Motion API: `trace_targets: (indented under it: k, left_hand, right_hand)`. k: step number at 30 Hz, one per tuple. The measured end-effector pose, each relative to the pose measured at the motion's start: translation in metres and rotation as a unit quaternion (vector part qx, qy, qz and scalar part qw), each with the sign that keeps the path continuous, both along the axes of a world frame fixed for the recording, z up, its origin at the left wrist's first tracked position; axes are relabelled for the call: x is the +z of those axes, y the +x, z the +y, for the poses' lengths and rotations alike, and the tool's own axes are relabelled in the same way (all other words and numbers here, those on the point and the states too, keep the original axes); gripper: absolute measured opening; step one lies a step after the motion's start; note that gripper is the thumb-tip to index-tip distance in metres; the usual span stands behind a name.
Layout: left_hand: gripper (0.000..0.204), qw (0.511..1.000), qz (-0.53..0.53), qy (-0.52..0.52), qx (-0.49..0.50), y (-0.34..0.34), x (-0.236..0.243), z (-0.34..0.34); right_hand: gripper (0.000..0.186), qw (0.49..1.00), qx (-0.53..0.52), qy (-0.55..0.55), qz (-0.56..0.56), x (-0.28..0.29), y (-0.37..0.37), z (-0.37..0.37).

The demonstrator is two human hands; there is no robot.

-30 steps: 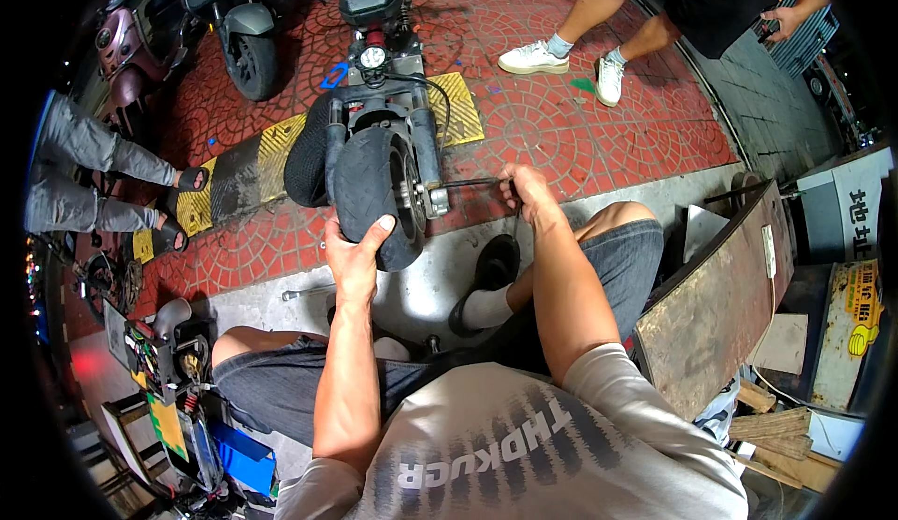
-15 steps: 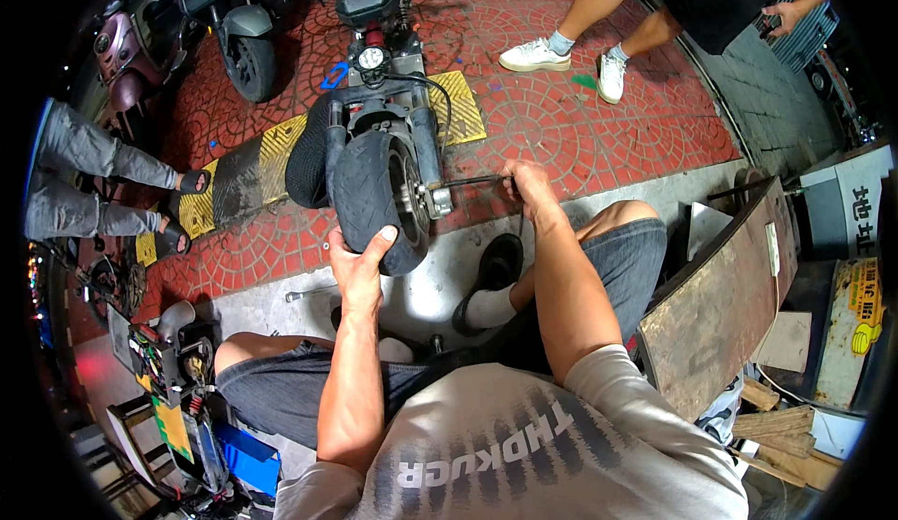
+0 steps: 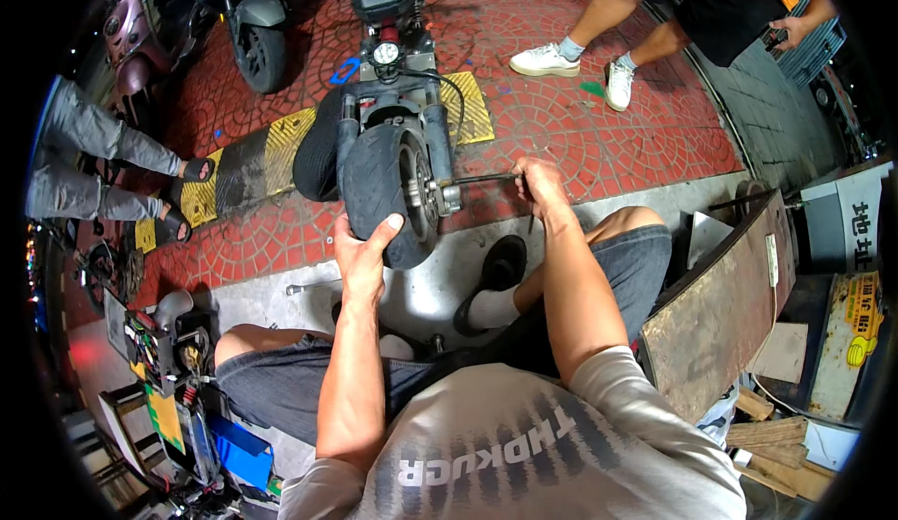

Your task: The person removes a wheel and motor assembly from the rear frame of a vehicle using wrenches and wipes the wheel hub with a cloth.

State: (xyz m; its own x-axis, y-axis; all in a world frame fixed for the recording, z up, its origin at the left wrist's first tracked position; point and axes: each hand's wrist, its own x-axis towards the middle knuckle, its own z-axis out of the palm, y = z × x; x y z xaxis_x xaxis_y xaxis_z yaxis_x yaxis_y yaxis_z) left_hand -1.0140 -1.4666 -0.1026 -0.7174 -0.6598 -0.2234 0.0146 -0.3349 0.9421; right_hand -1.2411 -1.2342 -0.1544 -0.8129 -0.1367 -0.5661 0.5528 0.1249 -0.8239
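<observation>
My left hand (image 3: pixel 365 263) grips the lower left side of a black tire (image 3: pixel 374 183) on the wheel of a small two-wheeled vehicle (image 3: pixel 383 1). My right hand (image 3: pixel 541 186) is closed on the end of a long dark rod-like tool (image 3: pixel 482 179), which reaches leftward to the axle fitting (image 3: pixel 448 196) on the wheel's right side. A second dark tire (image 3: pixel 316 160) lies behind the wheel to its left. A silver tool (image 3: pixel 309 287) lies on the concrete below my left side.
Two scooters (image 3: pixel 251 38) stand at upper left. A person in ripped jeans (image 3: pixel 122 146) is at left, another in white shoes (image 3: pixel 547 60) at upper right. Cluttered electrical parts (image 3: pixel 187 380) are at lower left; a worn board (image 3: pixel 711 305) and wood scraps (image 3: pixel 776 436) are at right.
The whole view has shifted slightly to the right. My hands keep their grips on the tire and the tool, with little visible movement.
</observation>
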Motion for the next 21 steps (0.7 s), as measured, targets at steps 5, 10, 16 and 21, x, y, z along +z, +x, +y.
trace_targets:
  k: [5,10,16,21]
  left_hand:
    - [0.079,1.000,0.002,0.011,-0.001,-0.002,0.005,0.004]
    - [0.078,1.000,-0.009,0.019,-0.004,-0.001,0.009,0.003]
    - [0.078,1.000,-0.015,0.005,-0.012,-0.001,0.010,0.004]
    - [0.075,0.999,-0.031,-0.036,0.003,-0.001,0.014,0.015]
  right_hand:
    - [0.009,1.000,-0.006,-0.015,0.003,-0.001,0.000,0.003]
    - [0.013,0.999,-0.035,-0.013,-0.012,0.003,0.007,-0.003]
    - [0.013,0.999,-0.039,0.003,-0.019,-0.003,0.006,-0.001]
    - [0.012,0.999,-0.003,0.031,0.023,-0.005,0.005,0.005]
